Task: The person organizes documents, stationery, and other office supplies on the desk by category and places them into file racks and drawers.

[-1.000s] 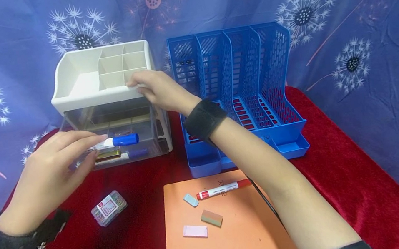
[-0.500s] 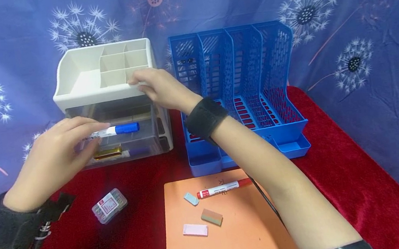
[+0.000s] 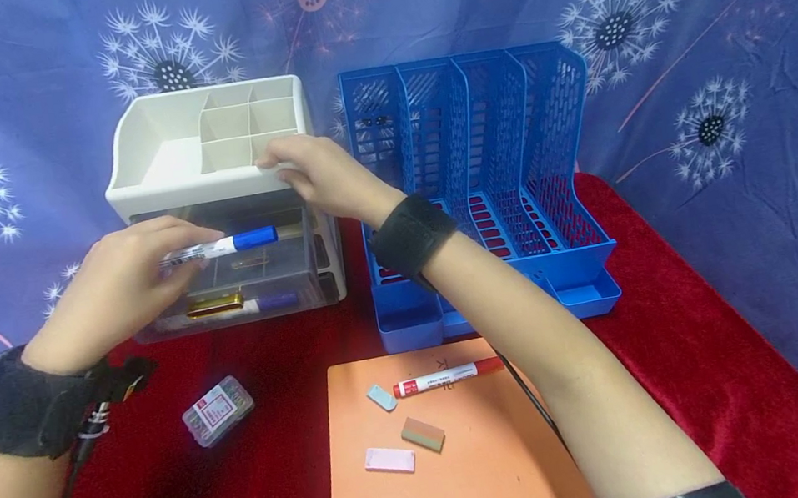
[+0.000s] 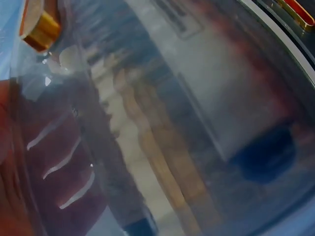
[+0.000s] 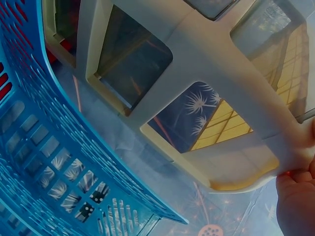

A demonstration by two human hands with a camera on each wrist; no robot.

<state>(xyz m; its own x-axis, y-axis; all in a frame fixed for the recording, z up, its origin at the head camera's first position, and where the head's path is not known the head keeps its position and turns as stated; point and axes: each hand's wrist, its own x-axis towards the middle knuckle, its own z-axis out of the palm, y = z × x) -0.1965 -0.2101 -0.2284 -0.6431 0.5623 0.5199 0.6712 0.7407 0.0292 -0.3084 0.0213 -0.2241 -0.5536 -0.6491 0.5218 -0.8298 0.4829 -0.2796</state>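
Fingers of the left hand point(image 3: 123, 277) pinch the white barrel of a blue-capped marker point(image 3: 217, 248), its cap directed right. The marker lies at the clear drawer point(image 3: 300, 275) on the left; whether it is inside or in front of the plastic cannot be told. Fingers of the right hand point(image 3: 324, 175) grip the near right rim of the white organizer point(image 3: 187, 194), thumb on its front face. The organizer's top shows 1 large compartment at left and 6 small ones at right. Low in the drawer, a gold-coloured item point(image 3: 216, 306) lies beside a 2nd marker point(image 3: 277, 302) with a dark blue cap. The left wrist view is blurred.

To the right of the organizer stands a blue rack point(image 3: 575, 266) with 4 upright bays. Nearer, an orange board point(image 3: 489, 473) bears a red marker point(image 3: 435, 380) and 3 small blocks: pale blue point(image 3: 382, 398), brown and green point(image 3: 423, 434), and pink point(image 3: 390, 460). Left of the board, a labelled clear box point(image 3: 219, 411) rests on red cloth point(image 3: 284, 466).
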